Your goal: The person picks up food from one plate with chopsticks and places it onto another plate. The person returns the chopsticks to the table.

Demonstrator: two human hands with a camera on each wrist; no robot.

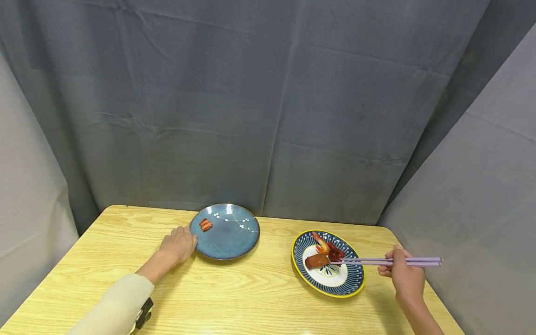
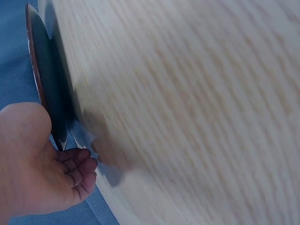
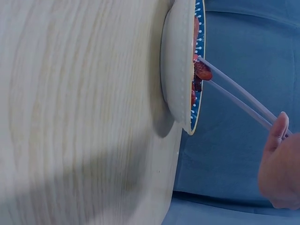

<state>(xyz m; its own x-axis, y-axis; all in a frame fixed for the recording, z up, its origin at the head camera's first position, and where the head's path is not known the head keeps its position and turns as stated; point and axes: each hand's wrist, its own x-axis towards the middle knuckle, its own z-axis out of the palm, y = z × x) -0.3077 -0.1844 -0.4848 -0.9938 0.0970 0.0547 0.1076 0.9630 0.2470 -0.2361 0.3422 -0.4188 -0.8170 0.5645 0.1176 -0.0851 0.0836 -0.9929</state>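
Observation:
My left hand (image 1: 180,243) pinches the left rim of a round blue plate (image 1: 228,244) with white blossom decoration. In the left wrist view the thumb lies on one side of the rim and curled fingers (image 2: 83,171) on the other. A small striped reddish piece of food (image 1: 205,224) lies on this plate. At the right, my right hand (image 1: 407,277) grips a pair of lilac chopsticks (image 1: 377,262). Their tips are at the food on a yellow-rimmed blue-and-white plate (image 1: 353,282): a brown chunk (image 1: 317,261), a dark red piece (image 1: 336,252) and an orange-red, shrimp-like piece (image 1: 320,243).
Both plates stand on a light wood-grain table (image 1: 234,298). A grey curtain (image 1: 234,116) hangs right behind its back edge. Pale cloth (image 1: 473,209) hangs along the right side, and more pale cloth (image 1: 29,195) hangs at the left.

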